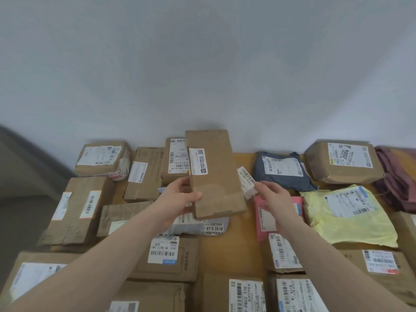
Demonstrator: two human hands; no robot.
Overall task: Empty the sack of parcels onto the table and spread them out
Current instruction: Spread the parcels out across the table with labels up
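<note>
The wooden surface (238, 230) is carrying a broad spread of parcels already, with a bare strip running down its middle. The sack itself is hard to pick out; a folded maroon bundle (396, 176) is lying at the far right edge and may be it, though I cannot tell.

Among the parcels, a yellow mailer (346, 217) is lying flat on the right, a taped box marked 2004 (344, 162) is sitting behind it, and a dark blue mailer (282, 171) is resting beside that.

The long flat carton (216, 174) is being held up above the middle of the surface, tilted away from the camera. The left hand (177, 199) is gripping its near left edge, thumb on top and fingers curled beneath. The right hand (273, 199) is pinching a small white-labelled packet (247, 183) just beside the carton's right edge.

To place the carton well, the left grip should be lowering it flat into the bare strip, label up, not overlapping the grey mailer marked 47-6-2610 (202, 226) beneath it. The small packet probably wants its own gap, since it could vanish under bigger boxes.
</note>
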